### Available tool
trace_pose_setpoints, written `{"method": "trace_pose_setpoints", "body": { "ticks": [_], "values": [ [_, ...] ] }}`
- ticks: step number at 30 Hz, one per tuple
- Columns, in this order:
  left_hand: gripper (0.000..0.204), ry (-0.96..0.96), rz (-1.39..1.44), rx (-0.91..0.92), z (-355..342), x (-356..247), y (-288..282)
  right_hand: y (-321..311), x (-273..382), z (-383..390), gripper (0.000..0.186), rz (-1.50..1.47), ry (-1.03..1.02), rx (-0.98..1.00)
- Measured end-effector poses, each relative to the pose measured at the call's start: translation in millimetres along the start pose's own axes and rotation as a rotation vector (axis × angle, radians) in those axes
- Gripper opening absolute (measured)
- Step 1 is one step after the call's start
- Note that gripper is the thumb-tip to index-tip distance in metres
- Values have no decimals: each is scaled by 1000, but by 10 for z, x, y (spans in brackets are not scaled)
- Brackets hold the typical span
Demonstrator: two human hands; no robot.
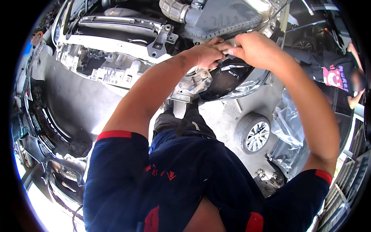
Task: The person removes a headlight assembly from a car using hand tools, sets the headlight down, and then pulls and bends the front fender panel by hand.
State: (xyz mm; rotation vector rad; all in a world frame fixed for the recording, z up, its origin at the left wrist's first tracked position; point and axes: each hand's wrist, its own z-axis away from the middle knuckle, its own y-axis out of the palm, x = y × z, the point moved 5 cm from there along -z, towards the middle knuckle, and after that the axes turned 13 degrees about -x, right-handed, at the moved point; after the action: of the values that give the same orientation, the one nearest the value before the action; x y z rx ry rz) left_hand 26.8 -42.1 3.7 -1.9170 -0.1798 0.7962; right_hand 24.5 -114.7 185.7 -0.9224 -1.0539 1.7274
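Note:
My left hand and my right hand meet at the top inner corner of a dark headlight, at the front of a car with its bumper off. The left hand's fingers are bent and closed over the edge there. The right hand is curled, with thumb and forefinger pressed together close to the left fingertips. Whatever either hand grips is small and hidden by the fingers. Just beyond the hands lies a black airbox with a ribbed grey intake hose. A metal bracket sits left of my left hand.
The bare white front crossmember spans the car to the left. A wheel with tyre lies on the floor at right, near clear plastic sheeting. Removed bumper parts lie far left. Another person is at the right.

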Motion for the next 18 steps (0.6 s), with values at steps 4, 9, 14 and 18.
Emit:
{"method": "trace_pose_setpoints", "body": {
  "ticks": [4,9,14,18],
  "values": [
    [49,38,-36,17,12,5,55,124,147,237,19,22,-491,-157],
    [46,65,-56,-73,-33,48,127,49,-141,102,22,-138,-71,-270],
    [45,23,-24,-59,-4,58,136,35,110,268,18,-23,-365,-223],
    [42,45,39,-128,33,51,54,-55,112,295,43,-165,-335,-166]
  ]
}}
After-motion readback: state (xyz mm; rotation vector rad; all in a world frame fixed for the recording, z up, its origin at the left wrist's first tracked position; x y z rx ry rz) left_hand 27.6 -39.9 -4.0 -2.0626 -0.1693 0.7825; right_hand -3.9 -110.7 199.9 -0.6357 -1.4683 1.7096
